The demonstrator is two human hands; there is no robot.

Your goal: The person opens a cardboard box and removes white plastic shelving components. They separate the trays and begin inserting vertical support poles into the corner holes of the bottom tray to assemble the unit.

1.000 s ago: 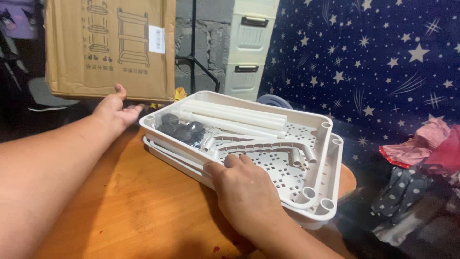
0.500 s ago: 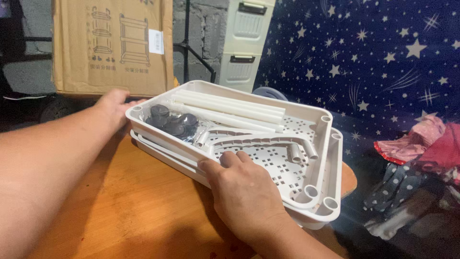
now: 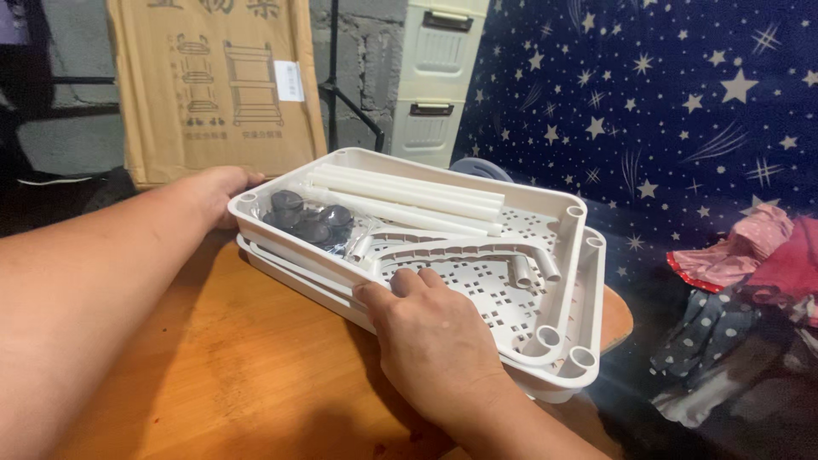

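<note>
Since a second ago the left hand (image 3: 223, 183) has slid in from the open desk to the far left corner of the white perforated plastic tray (image 3: 558, 247), and it now cups that corner, fingers curled round the outside; how tightly I cannot tell. The right hand (image 3: 434, 341) has kept its place on the tray's near rim, fingers close together and hooked over the edge, thumb below.

That tray sits on top of at least one more like it, the stack resting on the round wooden desk (image 3: 213, 366) and reaching to its right edge. Inside the tray, toward the left hand, lies a clear bag of dark round caster wheels (image 3: 302, 217); behind it, along the far wall, a bundle of white plastic tubes (image 3: 409, 196); just beyond the right hand's fingertips, a curved white handle piece (image 3: 460, 251).

By my reckoning both hands are now set to lift or shift the top tray, which calls for an even grip at both ends so the loose parts stay put.

Behind the tray a brown cardboard box (image 3: 217, 85) leans upright, with cream plastic drawers (image 3: 434, 77) beside it.
</note>
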